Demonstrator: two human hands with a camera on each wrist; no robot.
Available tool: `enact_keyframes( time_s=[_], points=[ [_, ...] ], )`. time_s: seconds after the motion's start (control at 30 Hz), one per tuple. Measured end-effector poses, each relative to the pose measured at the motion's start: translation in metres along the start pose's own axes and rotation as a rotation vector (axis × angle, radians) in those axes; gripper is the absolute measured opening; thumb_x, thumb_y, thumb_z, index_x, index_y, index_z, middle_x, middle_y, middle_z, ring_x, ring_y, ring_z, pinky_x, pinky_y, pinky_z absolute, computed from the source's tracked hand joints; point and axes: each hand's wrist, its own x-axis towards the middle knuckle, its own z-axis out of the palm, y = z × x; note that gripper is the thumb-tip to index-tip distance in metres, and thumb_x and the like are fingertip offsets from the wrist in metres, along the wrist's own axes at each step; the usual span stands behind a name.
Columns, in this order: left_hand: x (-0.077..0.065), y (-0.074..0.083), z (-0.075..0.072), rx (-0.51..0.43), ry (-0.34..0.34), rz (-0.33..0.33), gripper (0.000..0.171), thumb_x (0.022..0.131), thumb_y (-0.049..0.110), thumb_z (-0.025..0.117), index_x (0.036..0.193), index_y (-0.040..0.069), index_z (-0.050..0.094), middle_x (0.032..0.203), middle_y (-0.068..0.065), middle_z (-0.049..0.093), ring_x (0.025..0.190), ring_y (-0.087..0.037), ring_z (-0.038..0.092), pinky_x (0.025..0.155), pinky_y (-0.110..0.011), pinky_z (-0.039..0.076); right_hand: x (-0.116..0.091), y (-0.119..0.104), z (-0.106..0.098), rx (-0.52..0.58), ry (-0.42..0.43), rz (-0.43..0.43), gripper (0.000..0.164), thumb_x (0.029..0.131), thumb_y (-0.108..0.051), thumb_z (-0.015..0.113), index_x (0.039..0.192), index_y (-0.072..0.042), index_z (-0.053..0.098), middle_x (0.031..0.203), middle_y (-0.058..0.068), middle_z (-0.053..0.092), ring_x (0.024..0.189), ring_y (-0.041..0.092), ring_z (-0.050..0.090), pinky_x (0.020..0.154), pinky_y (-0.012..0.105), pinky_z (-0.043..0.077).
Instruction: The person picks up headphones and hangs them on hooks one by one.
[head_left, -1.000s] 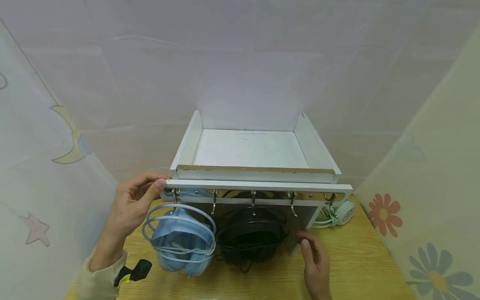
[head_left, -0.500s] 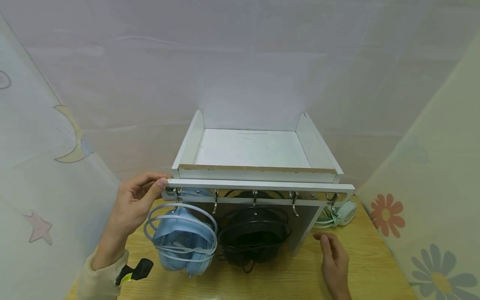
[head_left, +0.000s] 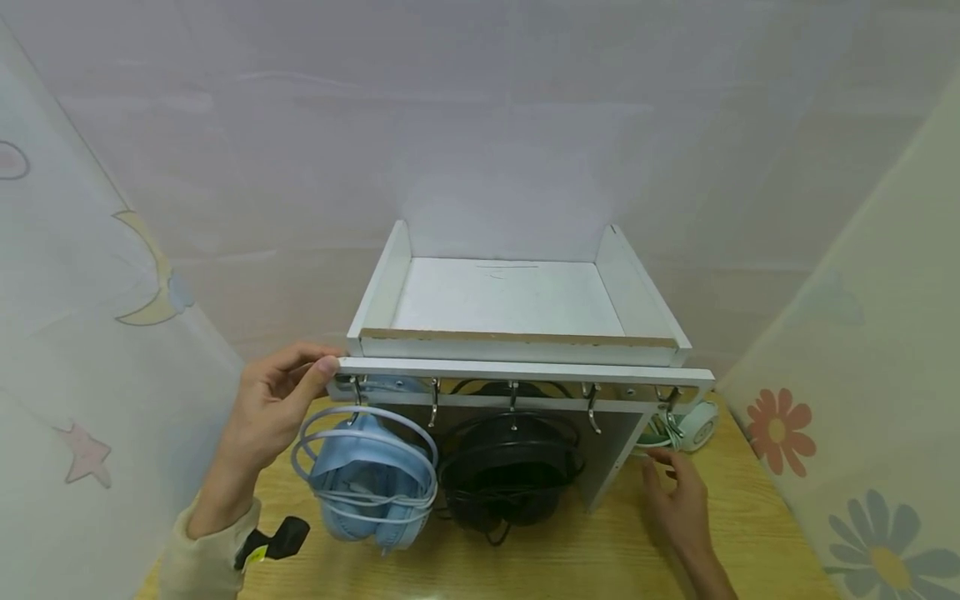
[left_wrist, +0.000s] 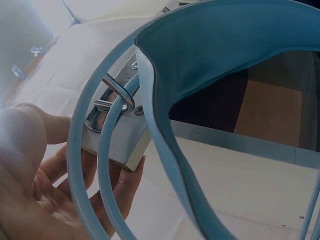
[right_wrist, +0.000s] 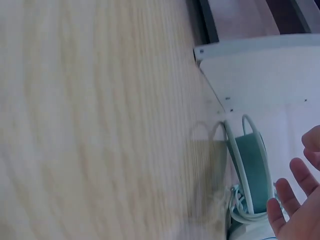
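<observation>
My left hand pinches the left end of a white hook rail between thumb and fingers. Light-blue headphones hang from the leftmost hook, their cable wrapped round them. In the left wrist view the blue headband crosses in front of that hook. Black headphones hang near the middle hook. My right hand is above the table on the right, fingers loosely bent and holding nothing. Just beyond it lie pale-green headphones with a bundled cable, partly hidden behind the rail's right end.
A white box-like shelf with raised sides stands behind the rail. Its side panel reaches down to the wooden table. More metal hooks stick out along the rail. Patterned curtains hang at both sides.
My right hand has moved right, away from the black headphones, then forward toward the green headphones. My left hand keeps its hold on the rail end.
</observation>
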Motion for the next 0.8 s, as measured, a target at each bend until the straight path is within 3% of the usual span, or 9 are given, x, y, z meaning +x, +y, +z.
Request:
enact_keyframes(
  time_s=[0.13,0.43,0.67,0.8],
  points=[
    [-0.001,-0.001,0.0,0.001,0.008,-0.006,0.026,0.102,-0.015,0.056,0.112,-0.002,0.076,0.113,0.005,0.076,0.094,-0.007,0.072,0.074,-0.018,0.058,0.007,0.009,-0.003,-0.035,-0.025,-0.015,0.024,0.089,0.014,0.072,0.113,0.008,0.071,0.111,0.02,0.071,0.109,-0.003,0.055,0.089,0.018,0.042],
    [-0.001,-0.001,0.0,0.004,0.006,-0.002,0.025,0.103,-0.014,0.057,0.113,-0.002,0.076,0.112,0.004,0.076,0.093,-0.009,0.072,0.074,-0.017,0.058,0.021,0.022,-0.006,-0.144,-0.077,-0.06,0.03,0.086,0.01,0.079,0.114,0.009,0.07,0.109,0.024,0.065,0.104,0.034,0.056,0.09,0.032,0.038],
    [0.0,-0.001,0.001,0.006,0.006,0.008,0.026,0.102,-0.015,0.057,0.112,-0.001,0.077,0.112,0.005,0.076,0.09,-0.007,0.071,0.073,-0.017,0.057,0.03,0.041,-0.001,-0.228,-0.074,-0.218,0.041,0.075,0.009,0.086,0.113,0.008,0.07,0.125,0.034,0.061,0.115,0.054,0.055,0.09,0.064,0.038],
    [0.0,-0.001,0.001,0.001,0.006,0.007,0.026,0.103,-0.014,0.057,0.113,-0.001,0.077,0.111,0.005,0.075,0.089,-0.006,0.07,0.074,-0.017,0.057,0.033,0.048,0.0,-0.287,-0.116,-0.225,0.047,0.073,-0.003,0.086,0.117,0.004,0.07,0.134,0.036,0.057,0.125,0.058,0.049,0.091,0.071,0.035]
  ],
)
